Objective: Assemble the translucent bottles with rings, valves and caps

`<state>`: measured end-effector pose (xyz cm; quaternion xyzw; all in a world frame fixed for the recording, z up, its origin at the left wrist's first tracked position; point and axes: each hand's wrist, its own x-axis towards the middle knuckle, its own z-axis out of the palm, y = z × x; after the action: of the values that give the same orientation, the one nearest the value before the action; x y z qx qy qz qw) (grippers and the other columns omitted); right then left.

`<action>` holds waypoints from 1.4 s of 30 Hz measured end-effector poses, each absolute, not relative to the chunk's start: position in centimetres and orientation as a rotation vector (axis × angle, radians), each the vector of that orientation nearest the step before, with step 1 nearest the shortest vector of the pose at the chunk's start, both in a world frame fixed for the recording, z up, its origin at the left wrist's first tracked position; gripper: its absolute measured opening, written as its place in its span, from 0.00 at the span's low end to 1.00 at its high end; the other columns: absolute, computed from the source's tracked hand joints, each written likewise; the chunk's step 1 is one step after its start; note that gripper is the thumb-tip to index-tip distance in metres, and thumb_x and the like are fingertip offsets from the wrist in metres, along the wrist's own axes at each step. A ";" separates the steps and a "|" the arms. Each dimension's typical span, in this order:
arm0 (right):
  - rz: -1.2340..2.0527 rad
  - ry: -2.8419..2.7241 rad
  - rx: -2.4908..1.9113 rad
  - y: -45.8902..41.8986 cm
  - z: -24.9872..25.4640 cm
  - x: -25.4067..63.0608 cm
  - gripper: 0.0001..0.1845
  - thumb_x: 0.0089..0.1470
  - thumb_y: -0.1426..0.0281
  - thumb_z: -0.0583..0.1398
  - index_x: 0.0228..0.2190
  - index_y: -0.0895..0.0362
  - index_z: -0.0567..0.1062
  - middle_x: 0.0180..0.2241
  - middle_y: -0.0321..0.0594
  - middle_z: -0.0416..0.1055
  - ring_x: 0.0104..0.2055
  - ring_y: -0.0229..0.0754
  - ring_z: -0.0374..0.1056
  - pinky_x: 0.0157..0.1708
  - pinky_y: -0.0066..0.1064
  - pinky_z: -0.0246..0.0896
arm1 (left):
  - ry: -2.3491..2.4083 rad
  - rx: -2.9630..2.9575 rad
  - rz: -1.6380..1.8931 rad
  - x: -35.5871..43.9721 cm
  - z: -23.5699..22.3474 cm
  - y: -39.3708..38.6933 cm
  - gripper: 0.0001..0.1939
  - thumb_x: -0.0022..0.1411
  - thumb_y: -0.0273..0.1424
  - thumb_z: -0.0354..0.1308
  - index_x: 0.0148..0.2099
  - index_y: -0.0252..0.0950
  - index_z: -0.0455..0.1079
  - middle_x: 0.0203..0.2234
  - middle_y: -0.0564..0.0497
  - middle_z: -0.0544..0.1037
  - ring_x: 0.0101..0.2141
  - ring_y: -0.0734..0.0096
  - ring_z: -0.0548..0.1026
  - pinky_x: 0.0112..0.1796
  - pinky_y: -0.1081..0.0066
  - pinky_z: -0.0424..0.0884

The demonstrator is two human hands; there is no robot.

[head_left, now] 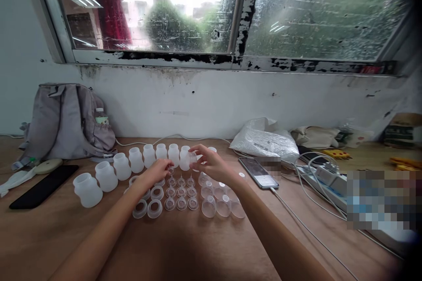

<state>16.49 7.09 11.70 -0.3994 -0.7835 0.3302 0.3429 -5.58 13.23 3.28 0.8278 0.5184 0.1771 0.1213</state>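
Observation:
My left hand [160, 171] pinches at the tip of a clear bottle teat [172, 181] at the back of the teat rows. My right hand [212, 166] is beside it, fingers curved around a small clear ring-like piece [192, 157] in front of a bottle; its exact kind is hard to make out. Milky baby bottles [121, 167] stand uncapped in a curved row behind both hands. Screw rings [154, 208] lie left of the teats, some hidden by my left forearm. Clear domed caps [209, 207] stand to the right, partly covered by my right forearm.
A grey backpack [66, 118] and a black phone-like slab [44, 186] are at the left. On the right lie a charging phone [259, 173], a silvery plastic bag [265, 140], white cables and a power strip [323, 189]. The wall and window close off the back.

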 end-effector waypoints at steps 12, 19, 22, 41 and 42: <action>0.833 -2.074 -1.017 6.8 12.1 16.7 0.19 0.43 0.68 0.61 0.40 0.54 0.66 0.39 0.39 0.64 0.31 0.34 0.63 0.32 0.29 0.61 | 1.496 2.437 0.456 -5.0 1.9 13.8 0.16 0.46 0.20 0.52 0.39 0.36 0.68 0.29 0.51 0.73 0.33 0.68 0.71 0.33 0.73 0.64; 0.800 -2.028 -0.946 6.9 11.5 16.3 0.21 0.44 0.62 0.60 0.40 0.54 0.64 0.38 0.40 0.64 0.32 0.35 0.64 0.31 0.29 0.61 | 1.573 2.438 0.658 -5.0 4.5 11.8 0.15 0.52 0.19 0.47 0.41 0.35 0.65 0.36 0.47 0.72 0.39 0.66 0.69 0.40 0.69 0.63; 0.824 -1.967 -0.922 6.1 11.3 15.5 0.21 0.44 0.60 0.60 0.39 0.55 0.62 0.37 0.40 0.64 0.32 0.36 0.65 0.29 0.29 0.62 | 1.512 2.432 0.950 -4.8 7.1 8.6 0.12 0.56 0.24 0.45 0.43 0.36 0.61 0.39 0.47 0.70 0.37 0.69 0.69 0.39 0.69 0.64; 0.118 -2.193 -1.205 -3.4 1.7 14.3 0.09 0.55 0.72 0.47 0.34 0.57 0.66 0.35 0.42 0.67 0.33 0.40 0.65 0.31 0.28 0.55 | 2.363 2.382 0.674 -13.3 3.5 -1.9 0.11 0.60 0.31 0.44 0.41 0.39 0.66 0.38 0.47 0.68 0.39 0.63 0.67 0.38 0.68 0.63; 0.093 -2.202 -1.224 -3.4 1.3 14.4 0.10 0.56 0.72 0.46 0.33 0.57 0.66 0.34 0.42 0.67 0.33 0.40 0.65 0.30 0.27 0.54 | 2.397 2.350 0.646 -14.3 3.0 -1.4 0.11 0.60 0.30 0.45 0.39 0.38 0.67 0.37 0.47 0.69 0.39 0.63 0.67 0.38 0.68 0.63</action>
<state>14.43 -3.39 1.35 -0.4623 -0.8317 0.0353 0.3055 -14.25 -1.42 3.02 0.6808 0.6945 0.1872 -0.1382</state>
